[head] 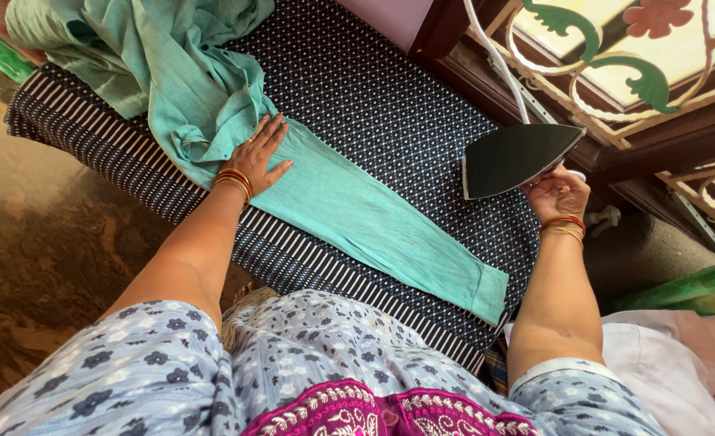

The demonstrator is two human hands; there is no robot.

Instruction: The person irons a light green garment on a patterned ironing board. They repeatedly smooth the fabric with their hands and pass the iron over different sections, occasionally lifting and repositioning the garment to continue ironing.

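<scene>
Sleeve is pinned flat under the spread left hand, keeping it taut; the iron is gripped tilted, soleplate up, by the closed right hand.

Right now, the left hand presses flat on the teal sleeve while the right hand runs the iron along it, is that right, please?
Not quite. The head view shows the right hand holding the iron tilted up off the sleeve, soleplate showing. The left hand does press flat on it.
</scene>
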